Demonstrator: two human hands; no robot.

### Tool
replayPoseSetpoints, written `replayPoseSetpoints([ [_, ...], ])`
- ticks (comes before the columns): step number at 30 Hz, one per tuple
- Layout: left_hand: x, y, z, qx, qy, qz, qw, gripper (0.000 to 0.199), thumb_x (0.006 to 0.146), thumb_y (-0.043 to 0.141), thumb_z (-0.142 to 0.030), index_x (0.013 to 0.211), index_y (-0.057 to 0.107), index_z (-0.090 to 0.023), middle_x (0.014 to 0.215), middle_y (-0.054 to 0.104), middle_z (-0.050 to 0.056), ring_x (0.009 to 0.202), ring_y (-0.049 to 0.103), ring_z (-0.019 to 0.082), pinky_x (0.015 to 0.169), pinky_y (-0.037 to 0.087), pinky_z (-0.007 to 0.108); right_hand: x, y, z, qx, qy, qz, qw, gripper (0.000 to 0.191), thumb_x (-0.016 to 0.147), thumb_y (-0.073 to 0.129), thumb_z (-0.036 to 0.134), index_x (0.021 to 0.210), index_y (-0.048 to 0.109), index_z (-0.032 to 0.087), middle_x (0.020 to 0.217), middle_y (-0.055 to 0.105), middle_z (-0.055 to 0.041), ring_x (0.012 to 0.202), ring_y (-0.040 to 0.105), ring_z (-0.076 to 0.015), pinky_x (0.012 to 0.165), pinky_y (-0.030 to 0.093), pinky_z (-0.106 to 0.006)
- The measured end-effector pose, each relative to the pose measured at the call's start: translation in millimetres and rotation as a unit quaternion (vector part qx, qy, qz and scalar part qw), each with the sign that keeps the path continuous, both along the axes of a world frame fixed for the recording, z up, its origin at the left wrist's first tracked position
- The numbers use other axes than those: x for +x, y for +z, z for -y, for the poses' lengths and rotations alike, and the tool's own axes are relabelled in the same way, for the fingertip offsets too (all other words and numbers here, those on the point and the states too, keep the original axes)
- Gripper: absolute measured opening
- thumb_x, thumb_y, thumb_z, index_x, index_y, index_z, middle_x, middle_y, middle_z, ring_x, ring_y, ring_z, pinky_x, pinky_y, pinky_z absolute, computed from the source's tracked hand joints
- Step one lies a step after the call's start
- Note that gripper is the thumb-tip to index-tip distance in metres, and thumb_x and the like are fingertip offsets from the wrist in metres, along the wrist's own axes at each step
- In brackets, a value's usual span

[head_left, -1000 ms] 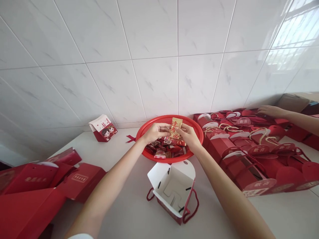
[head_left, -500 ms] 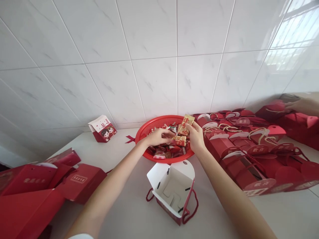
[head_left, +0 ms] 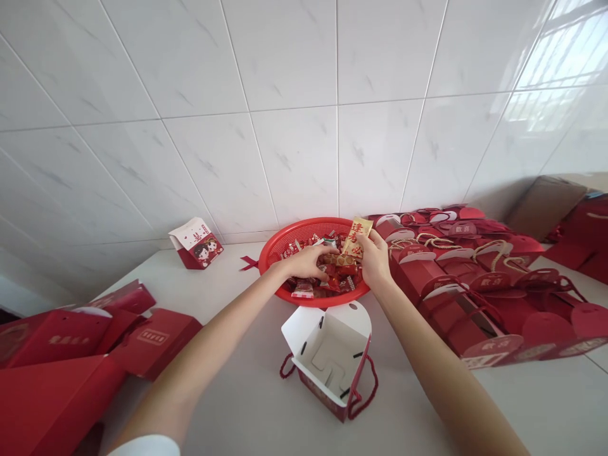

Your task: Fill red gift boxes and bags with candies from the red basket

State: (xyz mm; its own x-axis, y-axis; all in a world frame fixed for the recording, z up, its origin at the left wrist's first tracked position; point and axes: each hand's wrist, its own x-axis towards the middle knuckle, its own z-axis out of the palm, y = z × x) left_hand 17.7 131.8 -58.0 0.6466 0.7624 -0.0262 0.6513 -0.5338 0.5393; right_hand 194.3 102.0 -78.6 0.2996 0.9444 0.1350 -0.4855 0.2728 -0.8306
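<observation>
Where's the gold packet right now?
In the head view, the gold packet is just right of centre, held in the right hand at the right side of the red basket, beside the red boxes.

Gold packet (head_left: 355, 235) with red characters, red basket (head_left: 270, 244), white-lined red box (head_left: 327, 398)

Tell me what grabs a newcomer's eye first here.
First, the bright red basket of wrapped sweets at centre, near the tiled wall, with a gold packet in the right grip at its right side. Then the open, white-lined box just in front of it, and the crowd of red boxes filling the table's right side.
</observation>
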Motion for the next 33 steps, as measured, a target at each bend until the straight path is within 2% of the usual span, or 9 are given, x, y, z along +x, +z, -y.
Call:
replayPoseSetpoints([
  [3, 1.3, 2.3, 4.0, -0.019, 0.019, -0.023, 0.999, 0.076, 0.067, 0.078, -0.024, 0.141, 0.061, -0.021, 0.119, 0.073, 0.008, 0.106, 0.070, 0.030, 0.090, 0.052, 0.033, 0.1, 0.5, 1.2, 0.004, -0.003, -0.007, 1.000, 0.020, 0.061, 0.071, 0.032, 0.077, 0.063, 0.022, 0.070, 0.069, 0.0026, 0.064, 0.063, -0.0171, 0.059, 0.052, -0.029],
  [8, -1.3, -1.4, 1.5, 0.026, 0.055, -0.009, 0.998, 0.058, 0.069, 0.077, -0.028, 0.127, 0.071, -0.020, 0.116, 0.075, 0.009, 0.107, 0.070, 0.032, 0.091, 0.052, 0.034, -0.6, 0.5, 0.8, -0.002, 0.001, -0.009, 1.000, 0.019, 0.064, 0.069, 0.032, 0.080, 0.063, 0.022, 0.072, 0.071, 0.0013, 0.065, 0.064, -0.0193, 0.059, 0.053, -0.031],
  [13, -11.1, -4.9, -10.1, 0.166, 0.205, 0.120, 0.957, 0.045, 0.078, 0.065, -0.021, 0.123, 0.071, -0.022, 0.120, 0.075, 0.006, 0.108, 0.069, 0.027, 0.097, 0.053, 0.035, -0.4, 1.7, 1.4, 0.004, -0.001, -0.006, 1.000, 0.017, 0.065, 0.068, 0.030, 0.080, 0.065, 0.022, 0.076, 0.073, 0.0007, 0.071, 0.067, -0.0196, 0.065, 0.055, -0.032],
  [17, -17.6, -6.5, -15.9, 0.185, 0.261, 0.127, 0.939, 0.042, 0.075, 0.064, -0.013, 0.114, 0.074, -0.021, 0.120, 0.075, 0.006, 0.110, 0.068, 0.027, 0.100, 0.053, 0.035, -0.1, 1.2, 0.6, -0.009, 0.008, 0.007, 1.000, 0.016, 0.065, 0.068, 0.030, 0.078, 0.064, 0.023, 0.076, 0.073, 0.0005, 0.070, 0.066, -0.0191, 0.062, 0.055, -0.030],
  [20, -16.5, -8.6, -14.5, 0.182, 0.223, 0.123, 0.950, 0.033, 0.078, 0.060, -0.015, 0.106, 0.077, -0.021, 0.113, 0.076, 0.005, 0.102, 0.070, 0.024, 0.094, 0.055, 0.033, -0.5, -0.3, -1.2, 0.005, -0.002, 0.007, 1.000, 0.016, 0.066, 0.066, 0.031, 0.081, 0.064, 0.023, 0.076, 0.073, 0.0009, 0.071, 0.067, -0.0196, 0.064, 0.056, -0.031],
  [23, -11.5, -9.3, -10.4, 0.142, 0.119, 0.069, 0.980, 0.026, 0.080, 0.062, -0.021, 0.101, 0.078, -0.023, 0.105, 0.077, 0.004, 0.098, 0.070, 0.024, 0.092, 0.054, 0.033, -0.4, -0.9, -1.8, 0.007, -0.005, 0.007, 1.000, 0.017, 0.066, 0.066, 0.031, 0.081, 0.063, 0.024, 0.074, 0.071, 0.0014, 0.069, 0.066, -0.0193, 0.063, 0.055, -0.031],
  [27, -5.6, -7.0, -8.9, 0.097, -0.012, -0.060, 0.993, 0.033, 0.079, 0.067, -0.024, 0.111, 0.076, -0.023, 0.121, 0.074, 0.008, 0.116, 0.065, 0.029, 0.104, 0.046, 0.037, 0.6, 0.3, 0.0, 0.005, -0.002, 0.002, 1.000, 0.018, 0.064, 0.068, 0.030, 0.079, 0.062, 0.023, 0.073, 0.069, 0.0024, 0.066, 0.062, -0.0173, 0.061, 0.053, -0.030],
  [30, -2.9, -5.7, -14.2, 0.109, -0.006, -0.102, 0.989, 0.049, 0.078, 0.068, -0.022, 0.128, 0.068, -0.023, 0.135, 0.067, 0.011, 0.129, 0.058, 0.032, 0.107, 0.043, 0.038, 0.9, 1.2, 1.5, 0.011, 0.000, 0.005, 1.000, 0.019, 0.062, 0.068, 0.029, 0.079, 0.062, 0.023, 0.074, 0.069, 0.0022, 0.068, 0.063, -0.0173, 0.063, 0.053, -0.029],
  [33, 2.7, -5.7, -24.4, 0.110, 0.028, -0.145, 0.983, 0.063, 0.075, 0.072, -0.024, 0.137, 0.062, -0.022, 0.138, 0.062, 0.016, 0.129, 0.058, 0.035, 0.102, 0.046, 0.039, 0.6, 1.2, 2.1, 0.013, -0.001, 0.011, 1.000, 0.017, 0.062, 0.067, 0.029, 0.078, 0.062, 0.023, 0.074, 0.069, 0.0022, 0.068, 0.062, -0.0175, 0.063, 0.052, -0.029],
])
